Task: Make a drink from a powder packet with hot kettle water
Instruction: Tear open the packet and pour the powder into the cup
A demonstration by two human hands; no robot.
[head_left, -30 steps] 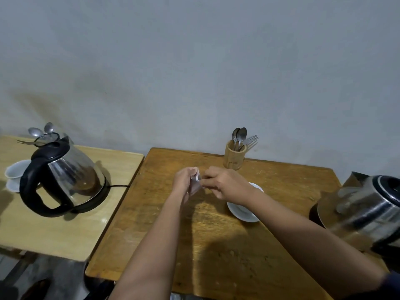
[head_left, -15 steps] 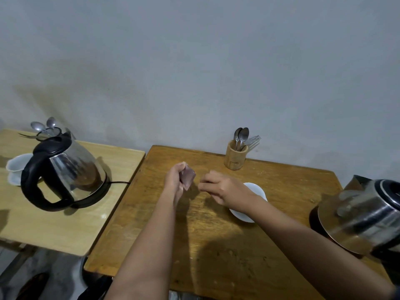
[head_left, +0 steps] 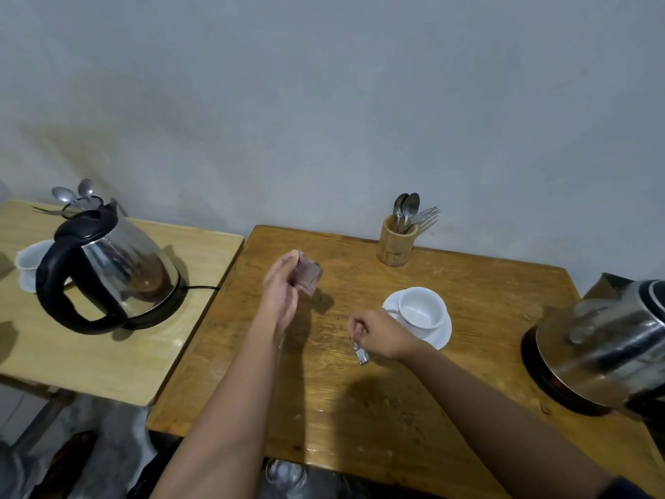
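Above the wooden table [head_left: 449, 408], the left hand [head_left: 279, 293] pinches the powder packet [head_left: 307, 277] while the right hand [head_left: 383, 333], near the white cup [head_left: 421, 307], grips a torn strip [head_left: 361, 352].

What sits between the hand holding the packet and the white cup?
In the head view, only bare wooden table separates the left hand with the purplish packet from the white ceramic cup.

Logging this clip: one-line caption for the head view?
Left hand holds the opened powder packet; right hand pinches the torn-off strip beside the empty white cup.
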